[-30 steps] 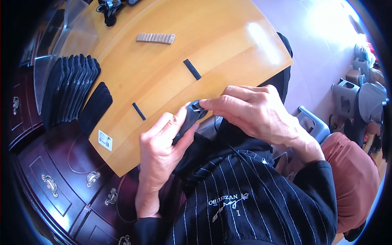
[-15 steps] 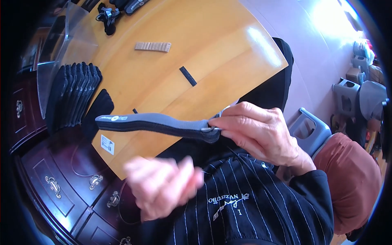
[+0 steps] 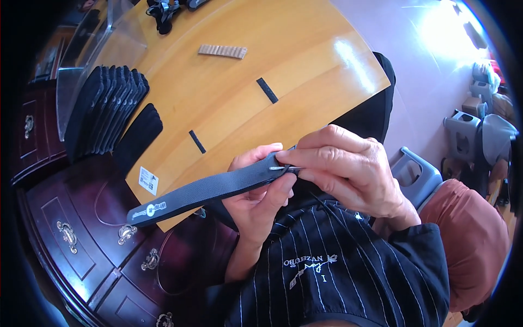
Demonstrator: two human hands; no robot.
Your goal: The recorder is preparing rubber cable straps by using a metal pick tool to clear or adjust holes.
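Observation:
A long grey fabric strap with a black edge and a pale printed mark stretches from my hands toward the lower left, its far end sticking out past the table edge. My left hand is closed around the strap's right end, thumb in front and fingers behind. At that same end my right hand pinches with thumb and fingertips. A small silver piece, too small to name, shows between the two hands. Part of the strap's end is hidden by the fingers.
On the wooden table lie two short black strips, a ribbed beige strip and a white label. Several black padded pieces stand stacked at left, beside a flat black piece. Dark drawers adjoin; a grey stool is at right.
My left hand has come up from below and closed on the strap's right end. The strap's free end has swung down, and its printed face has turned more toward view.

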